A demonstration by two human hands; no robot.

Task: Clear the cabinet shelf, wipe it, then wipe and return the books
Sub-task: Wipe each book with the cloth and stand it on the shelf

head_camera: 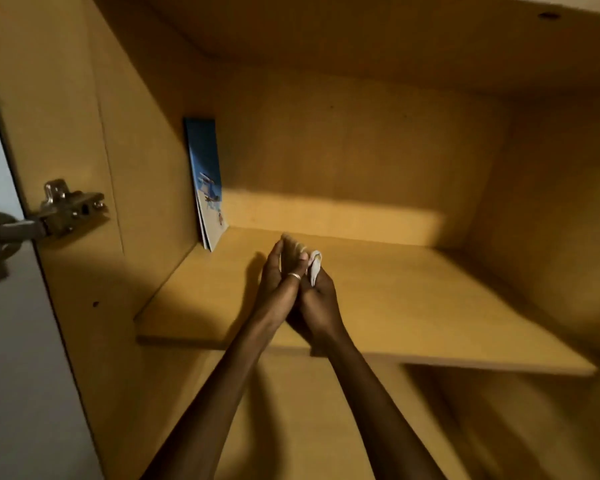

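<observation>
A wooden cabinet shelf (413,306) lies in front of me, lit in a band along its back. Thin blue books (207,181) stand upright against the left wall at the shelf's back corner. Both my hands are over the middle of the shelf, pressed together. My left hand (281,282), with a ring on one finger, has its fingers stretched forward and touches the right one. My right hand (317,306) is closed around a small white cloth (315,266) that sticks up between the two hands.
A metal door hinge (63,209) is fixed to the left side panel, with the open door (0,341) beyond it. A lower compartment (326,427) lies below the shelf edge. The cabinet's right wall (551,237) closes off the shelf.
</observation>
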